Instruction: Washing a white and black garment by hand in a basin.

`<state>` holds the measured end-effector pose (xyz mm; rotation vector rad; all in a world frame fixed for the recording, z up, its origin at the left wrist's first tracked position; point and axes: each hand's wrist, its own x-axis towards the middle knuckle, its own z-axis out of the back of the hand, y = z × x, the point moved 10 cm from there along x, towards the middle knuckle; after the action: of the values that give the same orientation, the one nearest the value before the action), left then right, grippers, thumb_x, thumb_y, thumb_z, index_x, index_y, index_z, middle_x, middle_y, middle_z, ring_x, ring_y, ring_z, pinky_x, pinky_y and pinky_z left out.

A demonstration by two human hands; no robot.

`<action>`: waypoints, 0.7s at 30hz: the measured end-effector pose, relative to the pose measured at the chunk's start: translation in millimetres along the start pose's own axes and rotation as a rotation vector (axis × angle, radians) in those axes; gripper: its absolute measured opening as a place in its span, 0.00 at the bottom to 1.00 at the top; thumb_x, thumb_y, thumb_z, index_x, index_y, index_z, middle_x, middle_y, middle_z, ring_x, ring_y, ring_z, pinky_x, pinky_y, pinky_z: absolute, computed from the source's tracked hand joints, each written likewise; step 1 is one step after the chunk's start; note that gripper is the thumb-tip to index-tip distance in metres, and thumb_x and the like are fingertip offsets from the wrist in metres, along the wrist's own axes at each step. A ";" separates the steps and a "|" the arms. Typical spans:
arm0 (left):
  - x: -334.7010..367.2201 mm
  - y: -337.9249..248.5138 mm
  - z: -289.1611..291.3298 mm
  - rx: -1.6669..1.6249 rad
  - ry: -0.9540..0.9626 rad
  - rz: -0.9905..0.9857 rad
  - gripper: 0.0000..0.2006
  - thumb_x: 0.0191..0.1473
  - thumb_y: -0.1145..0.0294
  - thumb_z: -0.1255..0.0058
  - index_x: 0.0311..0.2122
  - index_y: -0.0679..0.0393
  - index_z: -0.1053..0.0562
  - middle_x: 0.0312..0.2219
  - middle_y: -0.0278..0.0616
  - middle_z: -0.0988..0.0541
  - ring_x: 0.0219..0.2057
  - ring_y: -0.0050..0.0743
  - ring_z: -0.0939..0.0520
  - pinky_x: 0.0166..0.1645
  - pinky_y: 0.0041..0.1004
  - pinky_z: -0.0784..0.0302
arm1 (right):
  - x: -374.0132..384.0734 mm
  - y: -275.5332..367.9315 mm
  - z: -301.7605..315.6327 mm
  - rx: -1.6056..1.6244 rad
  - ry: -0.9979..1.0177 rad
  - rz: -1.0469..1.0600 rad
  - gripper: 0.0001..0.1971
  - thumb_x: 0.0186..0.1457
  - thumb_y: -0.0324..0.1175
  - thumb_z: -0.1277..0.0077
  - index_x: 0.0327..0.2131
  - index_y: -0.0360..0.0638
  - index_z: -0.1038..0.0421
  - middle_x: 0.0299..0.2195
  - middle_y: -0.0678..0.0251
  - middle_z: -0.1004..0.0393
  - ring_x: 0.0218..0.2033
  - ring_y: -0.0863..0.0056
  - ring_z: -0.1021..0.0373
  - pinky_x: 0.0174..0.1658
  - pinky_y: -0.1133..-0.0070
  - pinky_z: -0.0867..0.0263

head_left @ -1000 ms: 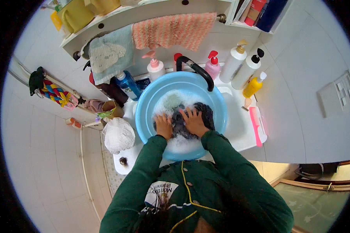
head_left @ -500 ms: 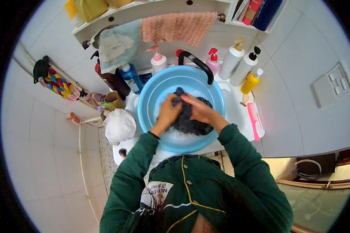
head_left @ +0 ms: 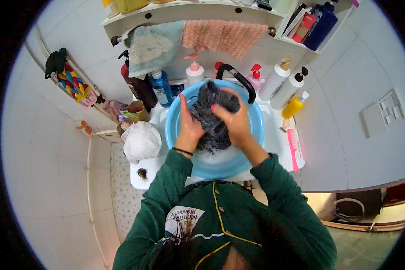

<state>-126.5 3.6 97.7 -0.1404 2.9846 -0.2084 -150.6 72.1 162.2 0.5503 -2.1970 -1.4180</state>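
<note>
A wet dark grey garment or cloth point(head_left: 208, 113), bunched and fuzzy-looking, is lifted over a light blue round basin point(head_left: 169, 135). White suds point(head_left: 216, 157) show in the basin under it. My right hand point(head_left: 236, 120) grips the cloth from its right side, thumb across the front and the other fingers mostly hidden behind it. My left hand point(head_left: 189, 127) is at the cloth's left edge, its fingers stretched out and its palm facing the cloth. The cloth's lower end hangs down toward the suds. Its exact kind cannot be made out.
A black faucet point(head_left: 238, 78) arches over the basin's back rim. Several bottles stand behind, among them a blue bottle point(head_left: 161, 89) and a yellow bottle point(head_left: 294, 105). A pink comb point(head_left: 294, 148) lies to the right; a white cloth bundle point(head_left: 141, 141) sits left.
The dark cloth has come up from the suds and spread taller between my hands. My left hand has opened its fingers. The whole view has shifted slightly.
</note>
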 end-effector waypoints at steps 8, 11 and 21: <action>2.0 16.6 83.4 0.621 -0.606 -0.429 0.17 0.55 0.59 0.63 0.41 0.62 0.34 0.35 0.38 0.28 0.35 0.30 0.28 0.40 0.32 0.32 | 12.4 -79.7 77.7 -0.452 -0.354 -0.038 0.20 0.43 0.40 0.49 0.39 0.37 0.34 0.32 0.55 0.28 0.34 0.61 0.32 0.39 0.73 0.39; 6.8 2.3 111.0 0.606 -0.474 -0.254 0.16 0.53 0.61 0.65 0.41 0.60 0.33 0.34 0.39 0.28 0.35 0.32 0.27 0.40 0.32 0.31 | -20.9 -99.9 50.0 -0.516 -0.289 -0.037 0.28 0.42 0.50 0.47 0.39 0.33 0.35 0.35 0.49 0.30 0.39 0.56 0.33 0.43 0.71 0.40; 2.1 11.9 107.8 0.499 -0.357 -0.083 0.11 0.47 0.72 0.51 0.37 0.64 0.29 0.35 0.43 0.25 0.39 0.36 0.26 0.45 0.32 0.31 | 1.3 -88.9 144.4 -0.687 -0.065 -0.167 0.23 0.46 0.44 0.48 0.43 0.39 0.36 0.34 0.59 0.30 0.36 0.72 0.33 0.36 0.74 0.37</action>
<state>-113.2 0.9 -10.0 -0.2155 2.4870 -0.8295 -228.1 142.8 28.9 0.4394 -1.5710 -2.1544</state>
